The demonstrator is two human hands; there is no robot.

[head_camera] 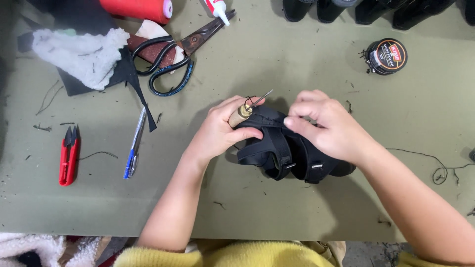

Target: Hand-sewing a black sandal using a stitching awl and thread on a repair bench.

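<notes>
A black strapped sandal (289,153) lies on its side on the olive-green table (307,207). My left hand (220,131) grips a sewing awl (246,110) by its wooden handle, the metal needle pointing up and right over the sandal's edge. The fingers of that hand also rest against the shoe. My right hand (329,126) presses on top of the sandal, its fingertips pinched at the upper edge close to the needle. A thin black thread (435,163) trails from the shoe toward the right.
Black-handled scissors (173,57), a white fluffy cloth (81,52), a red thread spool (141,7) and a glue tube (217,9) lie at the back left. Red thread snips (68,155) and a blue pen (133,148) sit left. A round tin (387,56) stands back right.
</notes>
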